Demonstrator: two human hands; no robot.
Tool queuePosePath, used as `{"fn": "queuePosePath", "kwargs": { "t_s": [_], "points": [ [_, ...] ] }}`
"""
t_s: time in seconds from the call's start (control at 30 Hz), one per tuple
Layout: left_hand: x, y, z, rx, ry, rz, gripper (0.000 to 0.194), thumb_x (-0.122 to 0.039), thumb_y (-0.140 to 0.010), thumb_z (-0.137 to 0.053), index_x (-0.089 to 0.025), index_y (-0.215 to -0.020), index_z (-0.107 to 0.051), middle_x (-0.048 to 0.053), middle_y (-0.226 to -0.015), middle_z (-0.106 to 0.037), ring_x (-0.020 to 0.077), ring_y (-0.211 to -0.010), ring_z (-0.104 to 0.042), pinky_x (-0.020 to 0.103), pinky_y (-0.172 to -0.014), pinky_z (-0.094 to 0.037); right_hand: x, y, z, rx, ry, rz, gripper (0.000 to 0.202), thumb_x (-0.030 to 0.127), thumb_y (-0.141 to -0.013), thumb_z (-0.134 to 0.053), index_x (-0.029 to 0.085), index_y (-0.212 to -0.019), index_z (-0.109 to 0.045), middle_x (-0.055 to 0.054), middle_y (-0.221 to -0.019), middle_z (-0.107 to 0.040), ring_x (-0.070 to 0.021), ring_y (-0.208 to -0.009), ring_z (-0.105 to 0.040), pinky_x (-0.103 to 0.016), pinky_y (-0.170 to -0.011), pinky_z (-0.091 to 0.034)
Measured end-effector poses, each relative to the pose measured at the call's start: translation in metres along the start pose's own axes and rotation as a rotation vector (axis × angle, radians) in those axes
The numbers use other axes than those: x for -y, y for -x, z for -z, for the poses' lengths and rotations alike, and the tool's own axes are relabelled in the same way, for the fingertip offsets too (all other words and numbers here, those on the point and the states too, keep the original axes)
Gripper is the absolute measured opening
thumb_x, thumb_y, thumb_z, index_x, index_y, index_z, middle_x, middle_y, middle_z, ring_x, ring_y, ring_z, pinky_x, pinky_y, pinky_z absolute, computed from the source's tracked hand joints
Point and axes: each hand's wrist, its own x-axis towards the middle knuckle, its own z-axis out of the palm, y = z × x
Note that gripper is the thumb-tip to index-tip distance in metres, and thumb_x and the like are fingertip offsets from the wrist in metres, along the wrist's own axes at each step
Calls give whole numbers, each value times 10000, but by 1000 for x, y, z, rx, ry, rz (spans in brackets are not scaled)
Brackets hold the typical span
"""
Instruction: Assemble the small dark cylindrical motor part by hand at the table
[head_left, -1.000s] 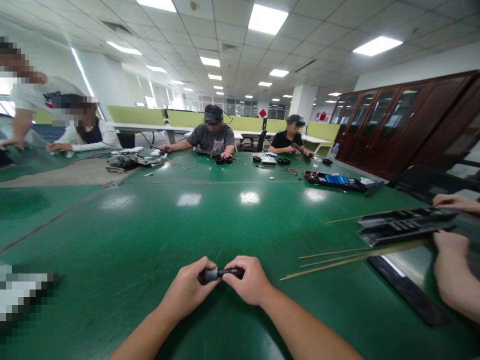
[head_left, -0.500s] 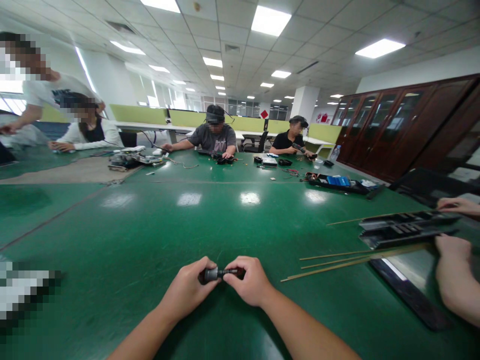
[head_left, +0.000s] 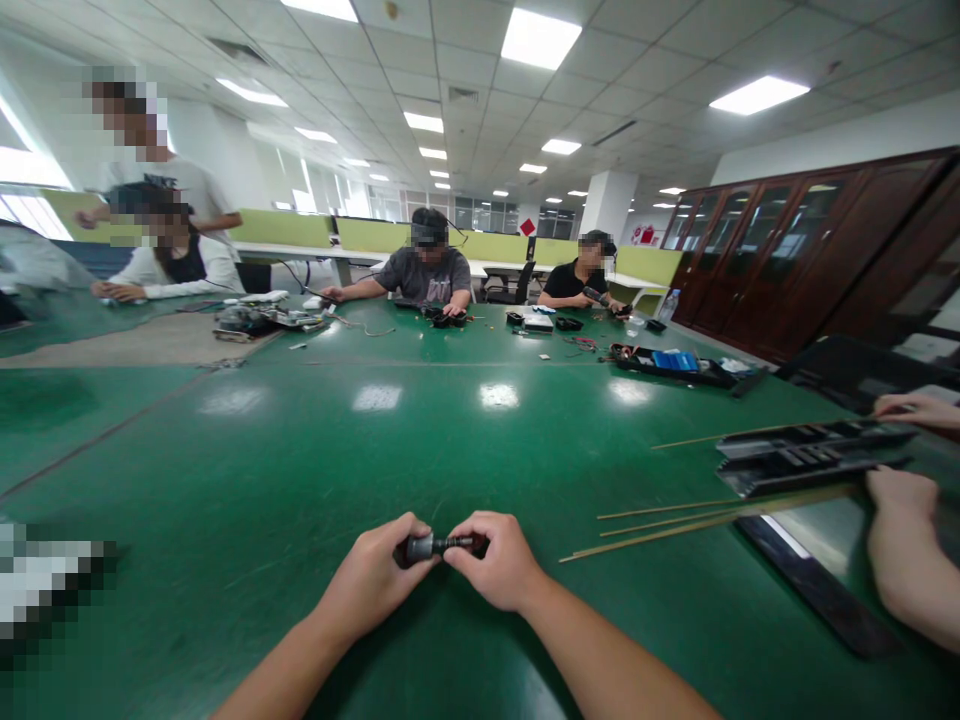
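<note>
A small dark cylindrical part with a grey collar point(head_left: 421, 547) and a thin ribbed shaft lies level between my hands, just above the green tabletop point(head_left: 315, 450). My left hand point(head_left: 369, 572) is closed around its thicker left end. On the right, my right hand point(head_left: 501, 562) pinches the thin shaft, and a dark reddish piece shows within those fingers. My fingers hide both ends, so I cannot tell exactly what kind of part it is.
Several thin brass-coloured rods point(head_left: 660, 522) lie to the right, beside black channel-shaped parts point(head_left: 814, 455) near a co-worker's hands point(head_left: 904, 500). A dark flat bar point(head_left: 817, 590) rests closer. Farther back are a black tray with blue items point(head_left: 675, 362) and a cluttered pile point(head_left: 262, 315).
My hands and the part they hold stay almost still. At the far left, a standing person has straightened up and moved right.
</note>
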Motion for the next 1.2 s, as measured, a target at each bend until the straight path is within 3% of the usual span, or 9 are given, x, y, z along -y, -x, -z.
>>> {"fn": "queuePosePath", "kwargs": {
  "t_s": [1.2],
  "points": [
    [5,1,-1,-5,0,13,174,-276,-830,-688,-229,-966,-589,3,-931,-676,168,-856,-644,269,-785,-486,0,0,1,-16,4,-2,57,237,-793,-728,214,-844,-737,8,-733,-656,-141,-659,-581,-240,-624,-411]
  ]
}}
